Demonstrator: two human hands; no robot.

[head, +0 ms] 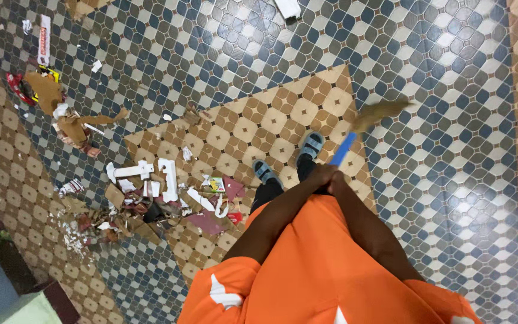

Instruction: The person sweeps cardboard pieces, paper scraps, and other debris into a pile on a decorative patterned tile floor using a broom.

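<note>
Both my hands grip the blue handle [343, 150] of a broom in front of my orange shirt. My left hand [316, 177] and my right hand [331, 175] sit close together at the handle's near end. The straw-coloured broom head [382, 113] is blurred and raised over the patterned tile floor, to the right of my feet in grey-blue sandals [312, 144]. A pile of swept rubbish [157, 201] lies to the left of my feet: white foam pieces, torn cardboard, red scraps and paper.
More cardboard and wrappers [61, 111] are scattered at the upper left of the tile floor [451, 180]. A white object [288, 8] lies at the top edge. A dark box and a pale green surface [31, 306] sit at the bottom left corner.
</note>
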